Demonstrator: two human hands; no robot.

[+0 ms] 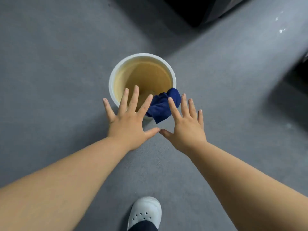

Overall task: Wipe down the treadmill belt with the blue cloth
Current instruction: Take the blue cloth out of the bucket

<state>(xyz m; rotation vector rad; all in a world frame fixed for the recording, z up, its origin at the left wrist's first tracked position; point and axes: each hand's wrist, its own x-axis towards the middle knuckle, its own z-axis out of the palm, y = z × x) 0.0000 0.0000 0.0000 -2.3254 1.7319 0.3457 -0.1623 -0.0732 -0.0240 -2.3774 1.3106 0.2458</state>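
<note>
A blue cloth (162,105) hangs over the near right rim of a white bucket (115,72) that stands on the grey floor and has a yellowish inside. My left hand (130,124) is stretched out with fingers spread, in front of the bucket's near rim. My right hand (186,127) is also spread flat, its fingertips in front of the cloth's right part. Both thumbs nearly meet between the hands. Neither hand holds anything. Whether a fingertip touches the cloth cannot be told.
Grey floor (58,64) lies all around. A dark machine base (200,9) sits at the top, and another dark part (298,80) at the right edge. A white clog (146,212) on a foot shows at the bottom.
</note>
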